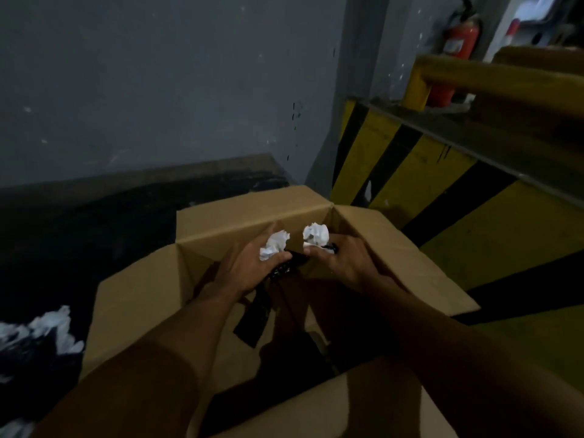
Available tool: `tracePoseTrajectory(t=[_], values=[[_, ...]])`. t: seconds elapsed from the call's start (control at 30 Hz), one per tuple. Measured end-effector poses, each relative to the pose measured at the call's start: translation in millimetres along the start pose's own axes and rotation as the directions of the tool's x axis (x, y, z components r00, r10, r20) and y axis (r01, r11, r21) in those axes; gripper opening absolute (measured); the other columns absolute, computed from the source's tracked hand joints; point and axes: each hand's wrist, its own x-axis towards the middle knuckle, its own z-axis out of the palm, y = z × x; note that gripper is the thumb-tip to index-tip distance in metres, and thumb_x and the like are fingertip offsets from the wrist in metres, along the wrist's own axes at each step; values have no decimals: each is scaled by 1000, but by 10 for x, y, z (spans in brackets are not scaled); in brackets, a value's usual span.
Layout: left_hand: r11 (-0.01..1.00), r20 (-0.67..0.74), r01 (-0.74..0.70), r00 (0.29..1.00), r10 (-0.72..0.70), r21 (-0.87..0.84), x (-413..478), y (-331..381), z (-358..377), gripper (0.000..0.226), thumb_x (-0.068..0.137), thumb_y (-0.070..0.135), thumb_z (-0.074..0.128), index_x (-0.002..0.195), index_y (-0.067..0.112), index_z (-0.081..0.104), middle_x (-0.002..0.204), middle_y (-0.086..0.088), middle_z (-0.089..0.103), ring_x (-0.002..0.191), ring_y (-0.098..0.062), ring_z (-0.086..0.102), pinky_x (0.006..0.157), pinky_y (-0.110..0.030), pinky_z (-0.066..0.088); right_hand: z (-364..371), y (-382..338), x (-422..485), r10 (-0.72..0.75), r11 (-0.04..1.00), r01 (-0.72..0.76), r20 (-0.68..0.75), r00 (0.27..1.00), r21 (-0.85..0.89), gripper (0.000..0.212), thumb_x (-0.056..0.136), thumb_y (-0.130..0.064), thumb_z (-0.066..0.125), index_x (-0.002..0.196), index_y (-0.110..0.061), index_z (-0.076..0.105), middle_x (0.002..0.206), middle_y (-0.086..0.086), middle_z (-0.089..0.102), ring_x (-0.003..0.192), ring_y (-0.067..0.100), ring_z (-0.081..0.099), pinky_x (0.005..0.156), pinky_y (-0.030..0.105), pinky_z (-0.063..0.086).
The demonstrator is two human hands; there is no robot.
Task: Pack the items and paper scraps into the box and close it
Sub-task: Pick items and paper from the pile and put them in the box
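Note:
An open brown cardboard box [136,298] stands on the floor with its flaps spread outward. Both my hands are held over its opening. My left hand [249,267] grips a crumpled white paper scrap [274,245] together with a dark, glossy item [284,267]. My right hand [341,263] grips another crumpled white paper scrap [316,235] and the other end of that dark item. A black flat item [252,320] lies inside the box beneath my hands. The box's inside is dim and partly hidden by my forearms.
More white paper scraps [41,336] lie on the dark floor at the left. A grey wall stands behind the box. A yellow-and-black striped barrier [410,172] and a yellow rail [493,77] run along the right, with a red fire extinguisher [461,39] behind.

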Motion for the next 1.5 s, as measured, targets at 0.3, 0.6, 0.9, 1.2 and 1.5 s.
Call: tracePoseTrajectory(t=[0.3,0.6,0.9,1.2,1.5], values=[[959,28,-61,998,55,278,-44,-145,19,63,74,77,48,125,40,56,131,2,46,119,-18,48,97,-38,44,128,8,9,-50,983,64,80,995,-172,69,78,-42,75,138,-16,51,137,5,54,129,23,44,105,26,31],[942,28,-27,999,19,335,-375,90,-40,108,67,70,67,152,30,13,155,-6,24,140,-28,26,114,-48,26,-39,-22,-159,-94,956,119,101,990,-269,39,86,-25,65,124,-15,63,134,12,47,122,26,48,102,27,36],[967,-332,63,943,24,248,-1122,463,-407,79,81,54,65,145,21,34,148,-3,36,133,-22,37,108,-37,34,-18,-536,-460,-173,984,174,31,984,-30,62,83,-56,62,137,-27,48,142,2,45,129,21,45,107,38,39],[946,-541,201,840,-33,253,-2144,352,-1342,76,82,50,66,142,13,38,144,-9,41,131,-25,41,109,-36,35,373,-1736,-719,-359,930,349,72,931,118,62,85,-50,64,137,-23,45,136,3,48,120,20,49,98,35,44],[907,-698,353,710,-98,232,-3644,-275,-2123,76,82,52,65,141,11,40,141,-9,43,130,-23,42,106,-33,34,1319,-3004,-1415,-534,832,499,107,839,241,62,82,-49,68,132,-17,52,125,7,54,116,21,54,99,38,45]])
